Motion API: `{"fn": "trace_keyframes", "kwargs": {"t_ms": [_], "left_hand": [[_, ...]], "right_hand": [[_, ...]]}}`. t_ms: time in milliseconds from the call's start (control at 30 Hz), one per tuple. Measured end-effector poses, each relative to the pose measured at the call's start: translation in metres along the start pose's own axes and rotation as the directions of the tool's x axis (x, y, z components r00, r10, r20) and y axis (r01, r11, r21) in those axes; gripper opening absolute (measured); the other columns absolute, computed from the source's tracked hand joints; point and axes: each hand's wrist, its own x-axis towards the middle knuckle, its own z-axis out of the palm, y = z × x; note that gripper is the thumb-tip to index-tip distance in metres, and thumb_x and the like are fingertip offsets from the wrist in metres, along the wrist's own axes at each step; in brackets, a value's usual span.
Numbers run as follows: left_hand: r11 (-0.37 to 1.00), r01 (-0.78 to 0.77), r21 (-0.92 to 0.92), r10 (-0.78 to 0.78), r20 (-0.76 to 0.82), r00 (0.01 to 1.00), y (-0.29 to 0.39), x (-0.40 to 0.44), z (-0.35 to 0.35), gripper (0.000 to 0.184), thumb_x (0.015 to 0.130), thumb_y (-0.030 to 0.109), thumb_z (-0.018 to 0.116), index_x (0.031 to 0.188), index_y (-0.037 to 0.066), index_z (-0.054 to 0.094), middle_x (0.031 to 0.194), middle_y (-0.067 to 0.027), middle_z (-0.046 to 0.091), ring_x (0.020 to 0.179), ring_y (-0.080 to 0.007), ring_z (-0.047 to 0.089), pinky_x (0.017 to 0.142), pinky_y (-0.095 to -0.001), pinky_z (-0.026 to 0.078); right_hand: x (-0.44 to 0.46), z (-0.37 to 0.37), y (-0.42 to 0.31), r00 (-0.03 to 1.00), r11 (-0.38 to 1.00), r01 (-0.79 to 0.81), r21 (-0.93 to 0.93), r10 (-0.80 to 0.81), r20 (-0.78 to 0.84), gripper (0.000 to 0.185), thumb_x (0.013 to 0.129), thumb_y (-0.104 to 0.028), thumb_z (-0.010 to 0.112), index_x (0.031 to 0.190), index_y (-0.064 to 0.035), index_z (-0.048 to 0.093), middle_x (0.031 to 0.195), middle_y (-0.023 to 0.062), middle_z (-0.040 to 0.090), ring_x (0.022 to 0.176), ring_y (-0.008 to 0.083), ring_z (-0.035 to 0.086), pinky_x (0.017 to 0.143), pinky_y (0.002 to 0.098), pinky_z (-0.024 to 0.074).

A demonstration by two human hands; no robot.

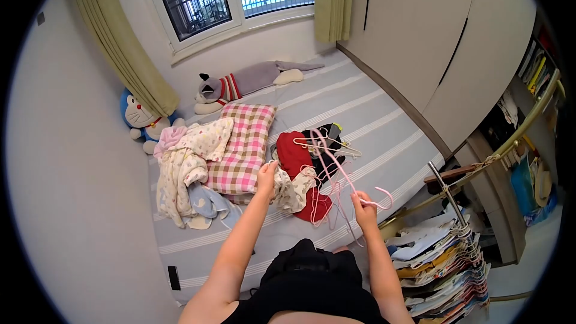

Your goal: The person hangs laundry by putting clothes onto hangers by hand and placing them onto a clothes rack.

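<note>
My right hand (364,209) is closed around a pink clothes hanger (341,171), whose hook points right and whose body slants up over the clothes. My left hand (266,176) is closed on the edge of a pale patterned garment (290,192), which hangs down onto the bed beside it. Just beyond lie a red garment (291,151) and a black garment (327,165). A white hanger (337,145) rests across the dark cloth. More pink and white hangers overlap near a second red piece (314,205), so their outlines are hard to separate.
Left of the hands are a pink checked pillow (240,144) and a heap of floral cloth (191,155). Plush toys (252,81) lie along the window wall of the striped bed (372,117). A rail of hung clothes (441,258) stands close at my right.
</note>
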Motion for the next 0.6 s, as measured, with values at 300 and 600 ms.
{"fn": "trace_keyframes", "kwargs": {"t_ms": [300, 600], "left_hand": [[0.22, -0.521, 0.825, 0.553, 0.334, 0.763, 0.023, -0.01, 0.031, 0.019, 0.079, 0.024, 0.061, 0.086, 0.007, 0.066, 0.086, -0.0134, 0.058, 0.08, -0.03, 0.058, 0.068, -0.0377, 0.046], [0.196, -0.79, 0.581, 0.312, 0.727, 0.612, 0.003, -0.119, 0.089, 0.019, 0.075, 0.014, 0.06, 0.092, 0.007, 0.063, 0.084, -0.0118, 0.056, 0.073, -0.0314, 0.059, 0.063, -0.0404, 0.048]], "right_hand": [[-0.02, -0.015, -0.049, 0.947, 0.97, 0.03, -0.243, 0.05, 0.316, 0.02, 0.084, -0.019, 0.059, 0.089, -0.0019, 0.066, 0.066, 0.0084, 0.063, 0.059, 0.0128, 0.058, 0.055, 0.0264, 0.0444], [0.0, 0.034, -0.014, 0.95, 0.934, 0.198, -0.297, -0.108, 0.293, 0.016, 0.082, -0.017, 0.06, 0.084, -0.0028, 0.066, 0.058, 0.0039, 0.058, 0.052, 0.0091, 0.052, 0.048, 0.0266, 0.0396]]}}
